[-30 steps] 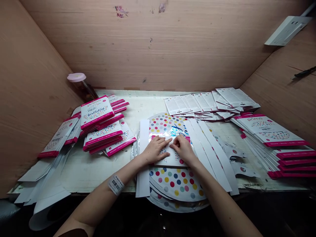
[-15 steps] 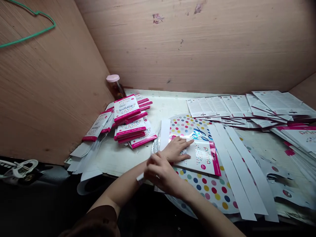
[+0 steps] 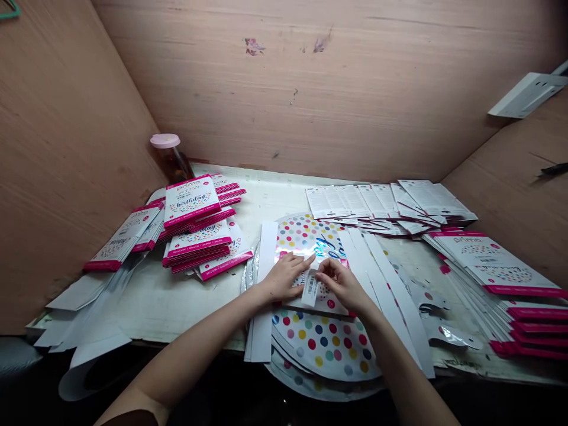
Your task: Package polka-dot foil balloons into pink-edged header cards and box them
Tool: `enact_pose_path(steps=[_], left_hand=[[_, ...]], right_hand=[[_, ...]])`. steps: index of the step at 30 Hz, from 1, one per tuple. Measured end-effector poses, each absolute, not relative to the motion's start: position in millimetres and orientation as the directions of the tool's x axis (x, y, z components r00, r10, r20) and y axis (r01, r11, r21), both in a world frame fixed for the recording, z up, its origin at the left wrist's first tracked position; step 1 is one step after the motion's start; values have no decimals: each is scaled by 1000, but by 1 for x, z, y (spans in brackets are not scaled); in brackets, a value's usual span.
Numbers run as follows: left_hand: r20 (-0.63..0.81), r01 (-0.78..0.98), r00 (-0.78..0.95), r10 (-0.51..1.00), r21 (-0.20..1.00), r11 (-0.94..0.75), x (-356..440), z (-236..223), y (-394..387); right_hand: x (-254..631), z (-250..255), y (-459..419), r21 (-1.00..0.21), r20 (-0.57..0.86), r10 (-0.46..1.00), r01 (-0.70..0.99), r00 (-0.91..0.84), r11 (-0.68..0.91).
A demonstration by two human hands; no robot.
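White surface point(image 3: 177, 305) has a pile of polka-dot foil rounds point(image 3: 323, 346), with a pink-and-white packet point(image 3: 328, 294) lying on top. Left hand point(image 3: 284, 278)'s spread across that packet, right hand point(image 3: 341, 283)'s pinching a little barcode sticker point(image 3: 312, 290) over it.

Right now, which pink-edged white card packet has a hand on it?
The pink-edged white card packet lying on the round dotted foil sheets, under the left hand; the other packets lie untouched in piles.
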State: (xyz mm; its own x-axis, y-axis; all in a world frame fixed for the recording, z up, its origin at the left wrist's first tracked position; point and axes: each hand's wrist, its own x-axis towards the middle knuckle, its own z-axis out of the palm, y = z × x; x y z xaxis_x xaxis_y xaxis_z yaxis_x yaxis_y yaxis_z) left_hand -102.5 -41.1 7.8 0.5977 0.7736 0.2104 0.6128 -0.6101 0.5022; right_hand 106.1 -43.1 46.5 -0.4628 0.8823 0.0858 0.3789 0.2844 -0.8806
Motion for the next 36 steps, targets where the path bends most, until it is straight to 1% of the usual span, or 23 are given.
enact_pose_path(steps=[2,4,11,15,19,22,26,29,32,34,36], left_hand=[[205,616,595,777,504,-605,-102,10,-42],[202,616,593,779,509,-601,-102,12,-42],[203,614,584,786,523,-591,-103,9,-42],[206,615,580,788,522,-590,-103,8,-43],[207,615,574,793,530,-583,-103,6,-44],[206,620,564,800,534,-575,-102,4,-43],[215,630,544,811,534,-564,-102,5,-44],[228,627,554,801,519,-581,-104,8,-46],[166,660,570,805,491,-568,-104,16,-49],[108,694,558,823,482,-535,-101,23,-47],[74,731,517,853,482,-484,-94,29,-38]], right_hand=[[112,34,-19,-836,74,883,454,-463,308],[111,26,-9,-808,71,883,493,-464,324],[106,23,-16,-703,94,891,604,-444,375],[105,15,-15,-601,157,904,687,-399,407],[102,3,-14,-493,231,917,773,-325,399],[99,-5,-10,-443,270,917,808,-292,388],[98,-6,-7,-389,282,916,838,-287,382],[104,-1,-21,-339,267,919,864,-291,372],[113,7,-53,-290,238,928,891,-286,349],[118,9,-81,-286,250,931,899,-265,332],[118,7,-108,-314,286,934,899,-217,305]])
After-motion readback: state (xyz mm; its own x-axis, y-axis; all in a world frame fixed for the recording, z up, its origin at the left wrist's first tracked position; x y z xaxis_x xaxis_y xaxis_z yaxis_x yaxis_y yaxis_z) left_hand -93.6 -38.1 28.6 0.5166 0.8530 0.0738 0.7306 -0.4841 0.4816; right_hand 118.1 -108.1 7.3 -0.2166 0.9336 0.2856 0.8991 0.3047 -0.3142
